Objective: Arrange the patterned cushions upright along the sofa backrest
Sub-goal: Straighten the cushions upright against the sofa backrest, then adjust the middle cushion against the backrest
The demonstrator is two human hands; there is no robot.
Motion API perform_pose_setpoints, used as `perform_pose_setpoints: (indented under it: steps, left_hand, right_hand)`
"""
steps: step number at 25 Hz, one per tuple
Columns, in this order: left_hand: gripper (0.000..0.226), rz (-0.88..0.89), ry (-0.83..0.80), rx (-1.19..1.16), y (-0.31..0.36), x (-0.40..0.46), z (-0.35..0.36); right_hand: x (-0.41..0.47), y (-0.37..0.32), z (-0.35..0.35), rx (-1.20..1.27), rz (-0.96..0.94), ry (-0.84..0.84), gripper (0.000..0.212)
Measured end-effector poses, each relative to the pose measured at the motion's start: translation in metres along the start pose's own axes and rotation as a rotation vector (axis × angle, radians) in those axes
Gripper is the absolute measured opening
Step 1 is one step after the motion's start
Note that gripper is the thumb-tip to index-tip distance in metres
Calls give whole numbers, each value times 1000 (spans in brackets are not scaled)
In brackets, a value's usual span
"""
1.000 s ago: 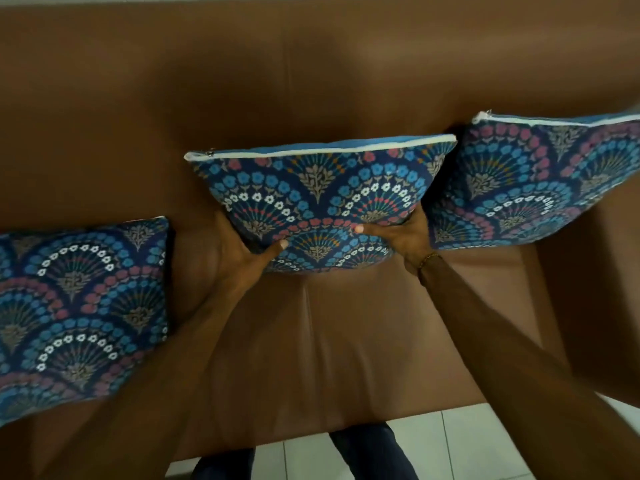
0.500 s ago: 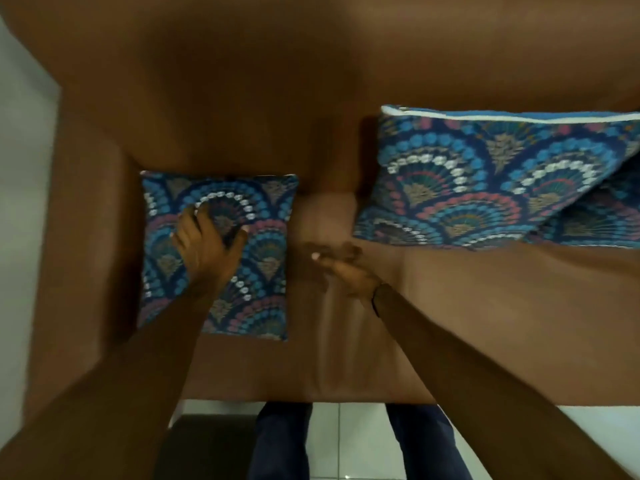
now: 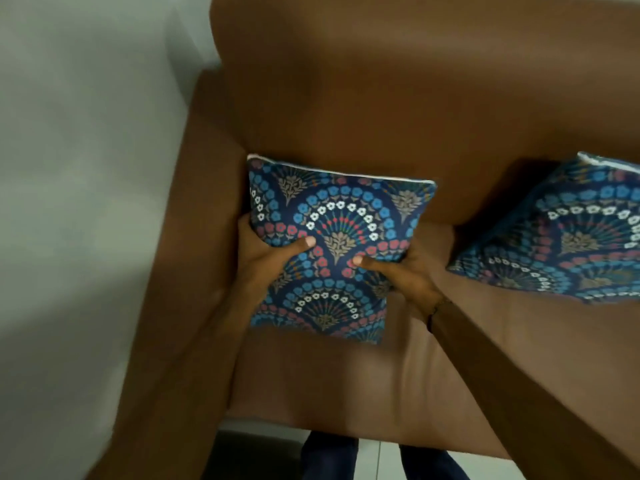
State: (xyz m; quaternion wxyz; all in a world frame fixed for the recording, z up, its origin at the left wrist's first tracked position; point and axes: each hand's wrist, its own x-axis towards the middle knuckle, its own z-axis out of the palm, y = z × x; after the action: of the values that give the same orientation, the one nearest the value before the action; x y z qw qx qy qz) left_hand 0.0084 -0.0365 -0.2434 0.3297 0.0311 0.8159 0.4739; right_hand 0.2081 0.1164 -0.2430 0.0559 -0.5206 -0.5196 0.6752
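Note:
A blue fan-patterned cushion (image 3: 337,230) with a white top seam is tilted up at the left end of the brown sofa, its top edge near the backrest (image 3: 398,109). My left hand (image 3: 266,254) grips its left edge, thumb on the front. My right hand (image 3: 401,271) grips its right edge the same way. A second patterned cushion (image 3: 571,237) leans upright against the backrest to the right, partly cut off by the frame edge.
The sofa's left armrest (image 3: 194,237) runs beside the held cushion, with a pale wall (image 3: 86,168) beyond it. The brown seat (image 3: 363,382) stretches toward me. My legs and a tiled floor (image 3: 377,459) show below the seat's front edge.
Both hands left the middle cushion and moved left. The leftmost cushion, flat on the seat before, is now gripped by both hands and raised toward the backrest.

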Motion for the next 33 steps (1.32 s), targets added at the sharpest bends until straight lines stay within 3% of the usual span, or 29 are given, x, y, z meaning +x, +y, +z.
perform_pose_setpoints:
  steps: [4,9,14,18,21,23,25,29,33]
  left_hand:
    - [124,289,21,-6,30,6,-15]
    - [129,426,5,108,34,24,-24]
    - [134,431,-58,149,24,30,-21]
    - [132,397,56,111,13,5,-13]
    - [107,380,227,107,-9,-30,9]
    - [82,453,282,185,-21,-60,34]
    - [70,518,210,234,-20,-89,70]
    - [72,548,-49,227,10,-132,165]
    - [89,505,-201,174,44,-157,271]
  right_hand:
    - [6,-33,4,9,-271,124,79]
    - [22,-41,10,-82,-440,194,77]
    - [37,-30,7,-220,-401,94,106]
    - [23,-38,-2,-245,-320,70,104]
    - [8,-29,-16,-262,-305,79,105]
    - [-5,-19,-41,-300,-306,134,100]
    - [-21,-6,-81,-371,-365,212,84]
    - [-51,13,-195,-474,-467,441,55]
    - [-73,22,-317,-428,-417,658,51]
